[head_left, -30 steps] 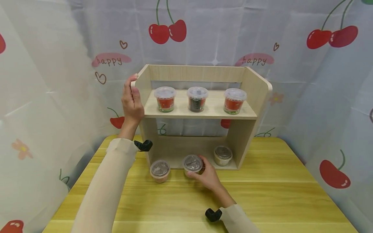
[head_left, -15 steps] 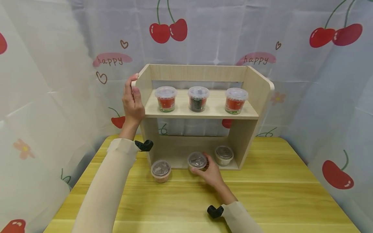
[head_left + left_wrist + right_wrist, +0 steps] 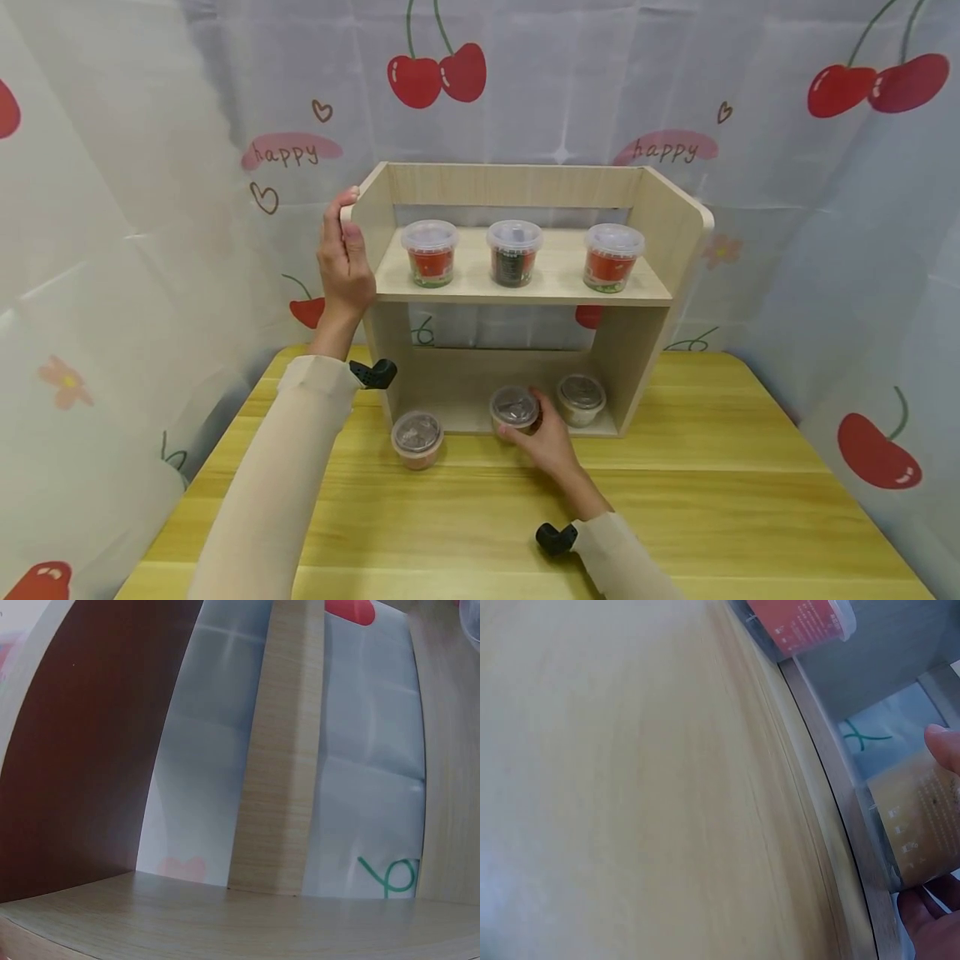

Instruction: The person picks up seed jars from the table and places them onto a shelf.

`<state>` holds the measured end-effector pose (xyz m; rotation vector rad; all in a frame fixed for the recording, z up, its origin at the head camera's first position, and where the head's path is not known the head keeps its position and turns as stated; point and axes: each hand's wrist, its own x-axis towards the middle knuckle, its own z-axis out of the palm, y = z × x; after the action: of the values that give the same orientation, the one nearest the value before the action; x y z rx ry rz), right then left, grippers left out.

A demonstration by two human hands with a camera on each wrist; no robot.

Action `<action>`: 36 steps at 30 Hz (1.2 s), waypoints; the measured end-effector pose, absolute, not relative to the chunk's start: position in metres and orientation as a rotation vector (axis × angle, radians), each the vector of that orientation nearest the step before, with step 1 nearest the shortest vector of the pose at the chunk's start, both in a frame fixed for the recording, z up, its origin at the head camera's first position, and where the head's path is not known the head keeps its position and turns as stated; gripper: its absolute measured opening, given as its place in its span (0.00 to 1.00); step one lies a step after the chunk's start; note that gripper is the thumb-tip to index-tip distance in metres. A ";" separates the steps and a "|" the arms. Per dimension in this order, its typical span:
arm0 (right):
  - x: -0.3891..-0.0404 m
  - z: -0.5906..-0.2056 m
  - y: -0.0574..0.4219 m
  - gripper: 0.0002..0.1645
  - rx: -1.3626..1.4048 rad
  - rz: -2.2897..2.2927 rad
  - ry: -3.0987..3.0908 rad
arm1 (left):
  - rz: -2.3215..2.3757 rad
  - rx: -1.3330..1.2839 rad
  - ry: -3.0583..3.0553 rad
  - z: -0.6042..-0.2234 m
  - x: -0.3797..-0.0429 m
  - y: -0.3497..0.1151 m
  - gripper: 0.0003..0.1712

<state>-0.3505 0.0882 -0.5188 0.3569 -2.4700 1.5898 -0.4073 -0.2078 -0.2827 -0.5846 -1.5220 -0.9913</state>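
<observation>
A light wooden two-tier shelf point(image 3: 510, 185) stands on the table. My left hand point(image 3: 343, 262) grips its left side panel near the top, with thumb and fingers around the front edge. My right hand point(image 3: 546, 437) holds a round lidded plastic tub point(image 3: 513, 406) at the front edge of the lower tier; in the right wrist view this tub point(image 3: 919, 817) has a yellowish-brown label between thumb and fingers. Right of it, another lidded tub point(image 3: 581, 398) sits on the lower tier. A tub with a reddish label point(image 3: 417, 439) stands at the left, on the table before the shelf.
Three clear-lidded tubs line the upper tier: left point(image 3: 432, 254), middle point(image 3: 513, 252) and right point(image 3: 612, 257). The yellow wood-grain table point(image 3: 450, 533) extends toward me. A cherry-patterned cloth point(image 3: 555, 83) hangs behind and on both sides.
My right hand has carried its tub rightward and a little back, from the front of the shelf onto the lower tier's front edge. The left hand keeps its grip on the side panel.
</observation>
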 end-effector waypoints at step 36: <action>-0.367 -0.512 0.086 0.57 0.312 1.523 -2.576 | -0.990 -0.570 -1.504 -0.270 -0.384 -0.194 0.19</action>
<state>-0.3670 0.0862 -0.5123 0.3122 -2.5760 1.5226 -0.3836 -0.1938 -0.2696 -0.5701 -1.5038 -0.9902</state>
